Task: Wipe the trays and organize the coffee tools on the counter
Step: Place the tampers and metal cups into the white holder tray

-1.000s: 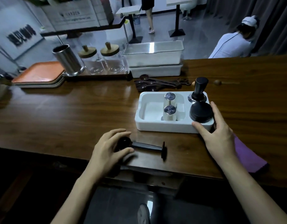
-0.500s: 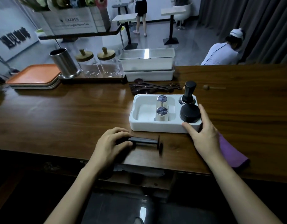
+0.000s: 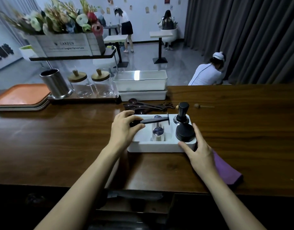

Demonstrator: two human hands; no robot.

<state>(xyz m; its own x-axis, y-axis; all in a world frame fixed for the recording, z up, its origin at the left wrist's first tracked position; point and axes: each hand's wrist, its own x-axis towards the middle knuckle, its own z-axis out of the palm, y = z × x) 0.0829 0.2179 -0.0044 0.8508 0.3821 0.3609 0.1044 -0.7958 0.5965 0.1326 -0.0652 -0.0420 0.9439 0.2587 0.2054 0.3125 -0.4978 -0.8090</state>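
A white tray (image 3: 157, 147) sits on the wooden counter (image 3: 60, 138) in front of me. My left hand (image 3: 124, 128) grips the black handle of a slim black coffee tool (image 3: 154, 120) and holds it level above the tray's left part, its disc end pointing right. Two steel-topped tampers (image 3: 158, 131) stand in the tray's middle. A black tamper (image 3: 183, 112) and a round black distributor (image 3: 185, 133) stand in its right part. My right hand (image 3: 198, 151) holds the tray's front right corner, fingers beside the distributor. A purple cloth (image 3: 225, 171) lies under my right wrist.
Dark wooden spoons (image 3: 146, 105) lie behind the tray. Two stacked white trays (image 3: 140, 85), two glass jars (image 3: 91, 83), a steel cup (image 3: 56, 83) and stacked orange trays (image 3: 20, 96) line the back. A small wooden dipper (image 3: 202, 106) lies at the right. People are in the room beyond.
My left hand lifted the slim black tool off the counter's front edge and carried it up over the white tray. My right hand stayed on the tray's corner.
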